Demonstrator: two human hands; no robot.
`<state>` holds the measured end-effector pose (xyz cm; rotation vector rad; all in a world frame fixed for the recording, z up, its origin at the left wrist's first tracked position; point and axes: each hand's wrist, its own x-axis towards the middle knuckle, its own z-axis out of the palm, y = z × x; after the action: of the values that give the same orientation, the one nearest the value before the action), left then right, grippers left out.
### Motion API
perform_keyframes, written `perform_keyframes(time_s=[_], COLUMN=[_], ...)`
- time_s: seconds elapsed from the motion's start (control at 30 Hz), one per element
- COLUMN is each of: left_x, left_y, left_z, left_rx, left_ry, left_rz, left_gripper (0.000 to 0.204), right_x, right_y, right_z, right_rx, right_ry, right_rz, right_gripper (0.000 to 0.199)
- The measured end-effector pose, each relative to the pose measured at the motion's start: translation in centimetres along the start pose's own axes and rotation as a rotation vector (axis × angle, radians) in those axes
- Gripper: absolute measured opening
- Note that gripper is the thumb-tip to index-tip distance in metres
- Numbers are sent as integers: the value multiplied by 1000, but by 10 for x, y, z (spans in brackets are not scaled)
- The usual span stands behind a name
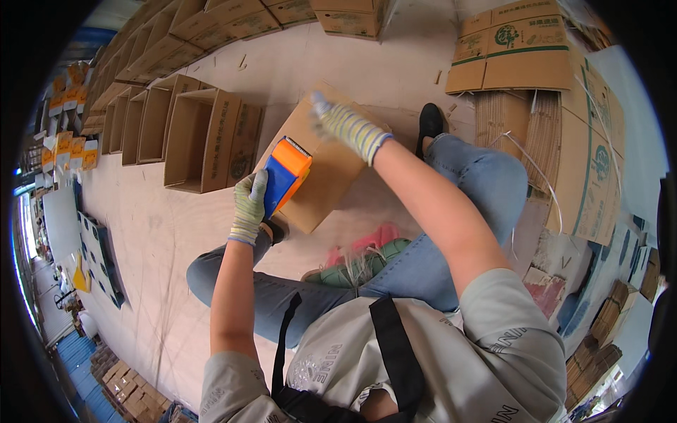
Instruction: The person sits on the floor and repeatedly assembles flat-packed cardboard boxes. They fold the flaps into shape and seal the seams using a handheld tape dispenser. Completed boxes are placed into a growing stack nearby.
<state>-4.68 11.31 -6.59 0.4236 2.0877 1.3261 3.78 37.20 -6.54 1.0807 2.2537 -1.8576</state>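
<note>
My left hand (248, 206), in a striped knit glove, is closed around a blue and orange tape dispenser (282, 178). The dispenser's dark toothed edge points up and away from me. It is held over the near left part of a plain brown cardboard box (340, 173) on the floor between my legs. Gloved in the same way, my right hand (352, 130) is over the far right part of the box. Motion smears its fingers, so I cannot make out whether they hold anything or touch the box.
Open cardboard boxes (204, 144) stand in a row at the left, with more boxes (233, 25) behind. Flattened cartons (511, 53) are stacked at the right, some tied with white strapping (532, 166). Green and pink things (360, 264) lie by my lap.
</note>
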Motion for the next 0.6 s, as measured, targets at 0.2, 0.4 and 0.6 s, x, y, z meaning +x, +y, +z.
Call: perform_keyframes(time_s=[0.2, 0.4, 0.6], left_x=[-2, -2, 8], left_y=[9, 50, 69], left_z=[4, 27, 48], left_rx=[120, 247, 394], left_ry=[6, -24, -23], left_rz=[72, 19, -88], left_gripper=[56, 57, 66], right_x=[-25, 10, 111], right_y=[-24, -21, 60], right_z=[25, -7, -159], right_rx=[-102, -587, -827], right_ry=[-165, 33, 262], right_rz=[-28, -221, 119], right_gripper=[68, 60, 58])
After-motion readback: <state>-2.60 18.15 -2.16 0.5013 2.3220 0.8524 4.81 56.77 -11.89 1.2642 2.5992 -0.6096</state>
